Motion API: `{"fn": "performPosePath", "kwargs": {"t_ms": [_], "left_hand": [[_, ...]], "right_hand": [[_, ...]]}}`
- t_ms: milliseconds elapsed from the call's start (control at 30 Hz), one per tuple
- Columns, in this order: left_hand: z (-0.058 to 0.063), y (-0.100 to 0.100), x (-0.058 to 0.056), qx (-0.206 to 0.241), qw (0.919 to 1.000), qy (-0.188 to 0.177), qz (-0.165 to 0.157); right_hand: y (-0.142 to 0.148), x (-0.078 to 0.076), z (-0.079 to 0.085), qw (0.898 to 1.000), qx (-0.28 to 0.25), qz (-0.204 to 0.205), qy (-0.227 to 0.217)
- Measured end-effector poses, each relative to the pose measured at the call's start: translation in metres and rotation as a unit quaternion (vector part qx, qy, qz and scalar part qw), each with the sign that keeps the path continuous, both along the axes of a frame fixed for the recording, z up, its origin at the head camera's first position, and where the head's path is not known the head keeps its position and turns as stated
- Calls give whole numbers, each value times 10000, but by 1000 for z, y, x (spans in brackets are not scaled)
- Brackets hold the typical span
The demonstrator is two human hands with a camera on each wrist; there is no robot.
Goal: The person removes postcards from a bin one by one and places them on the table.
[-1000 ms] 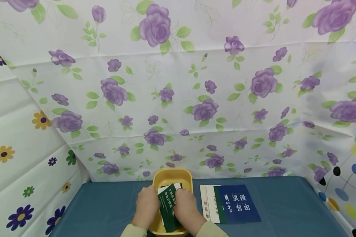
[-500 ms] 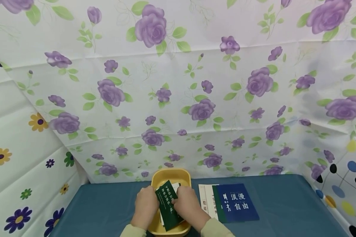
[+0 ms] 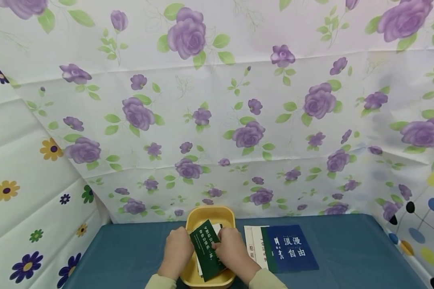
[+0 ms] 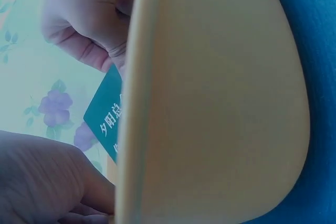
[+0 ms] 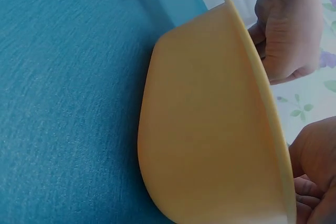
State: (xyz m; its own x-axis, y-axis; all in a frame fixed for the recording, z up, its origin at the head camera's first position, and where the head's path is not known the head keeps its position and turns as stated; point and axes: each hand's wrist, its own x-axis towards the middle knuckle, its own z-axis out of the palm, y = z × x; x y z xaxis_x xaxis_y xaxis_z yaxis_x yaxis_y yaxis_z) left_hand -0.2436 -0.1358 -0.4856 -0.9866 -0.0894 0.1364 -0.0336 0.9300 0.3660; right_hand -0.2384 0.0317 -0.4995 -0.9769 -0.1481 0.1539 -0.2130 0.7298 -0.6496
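Note:
A yellow plastic basin (image 3: 192,216) stands in front of me, with both hands over it. A dark green card (image 3: 206,249) printed with white Chinese characters lies slanted over white-edged cards (image 3: 217,228). My right hand (image 3: 232,251) pinches the green card near its right edge, thumb on its face. At the left edge of the cards, my left hand (image 3: 178,251) grips them with curled fingers; its fingertips are hidden. In the left wrist view the basin wall (image 4: 220,98) hides most of the green card. The right wrist view shows the basin's outside and parts of both hands.
Right of the basin, overlapping cards lie on the blue-green tabletop (image 3: 347,249): a blue card (image 3: 293,249) on top, a green strip and white cards (image 3: 250,245) to its left. A flowered cloth (image 3: 217,120) hangs behind, with patterned cloths at both sides.
The green card has turned, its top tipping left and its lower end swinging right, uncovering more white card edge. My right thumb has come onto its face. The left hand has barely moved.

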Motion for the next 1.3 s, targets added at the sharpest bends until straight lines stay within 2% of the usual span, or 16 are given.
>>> {"fn": "performPosePath", "kwargs": {"t_ms": [100, 267, 400, 600, 800, 1000, 1300], "left_hand": [[2, -1, 1, 131, 9998, -119, 54], [6, -4, 1, 590, 9968, -518, 130], [7, -8, 0, 724, 9947, -701, 188], [5, -6, -1, 645, 9950, -735, 222], [6, -3, 0, 588, 9964, -591, 135], [7, -2, -1, 456, 9975, -495, 226], [6, 0, -1, 248, 9970, -687, 247]], "right_hand": [[1, 0, -1, 9999, -131, 24, 16], [1, -1, -1, 9994, -340, 22, -5], [-1, -2, -1, 9988, -492, -26, 0], [0, -2, 1, 9964, -830, -68, -126], [5, 0, 6, 9935, -1119, -38, -190], [9, 0, 16, 9934, -1144, -10, 35], [28, 5, 33, 9923, -1221, -186, 2]]}}
